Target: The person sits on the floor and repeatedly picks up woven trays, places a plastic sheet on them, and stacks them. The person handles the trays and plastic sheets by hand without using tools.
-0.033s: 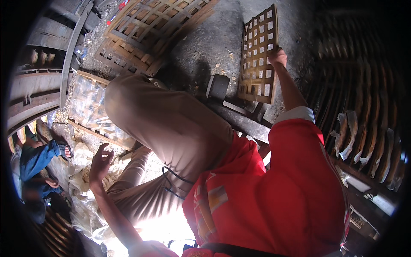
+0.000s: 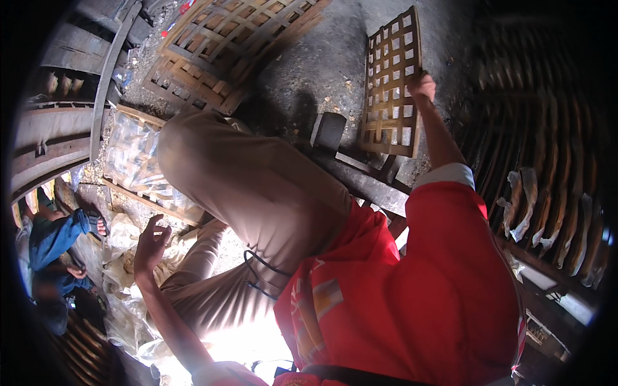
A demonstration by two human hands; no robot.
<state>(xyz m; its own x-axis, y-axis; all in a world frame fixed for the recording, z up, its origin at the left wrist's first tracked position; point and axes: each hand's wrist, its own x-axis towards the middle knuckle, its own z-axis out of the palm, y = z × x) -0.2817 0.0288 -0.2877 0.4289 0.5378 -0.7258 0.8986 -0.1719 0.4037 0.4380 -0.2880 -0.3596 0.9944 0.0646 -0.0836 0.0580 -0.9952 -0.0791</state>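
My right hand (image 2: pixel 422 88) is closed round the right-hand edge of a wooden lattice rack (image 2: pixel 392 89), a flat frame of crossed slats with square gaps. That rack stands tilted up off the floor at the top centre-right. Over by my knee, my left hand (image 2: pixel 152 246) is raised with curved fingers apart, holding nothing. Beneath it lie crumpled whitish plastic sheets (image 2: pixel 125 267). Another rack covered with clear plastic (image 2: pixel 129 151) rests on the ground beyond my left hand.
More lattice racks (image 2: pixel 219 48) lie stacked at the far left. A low wooden bench frame (image 2: pixel 367 183) stands beside my thigh. Long brownish strips (image 2: pixel 553 186) hang in rows at the right. Another person's blue-clad leg (image 2: pixel 61 241) is at the far left edge.
The lattice rack and my right hand have shifted slightly to the right. My left hand has stayed in place.
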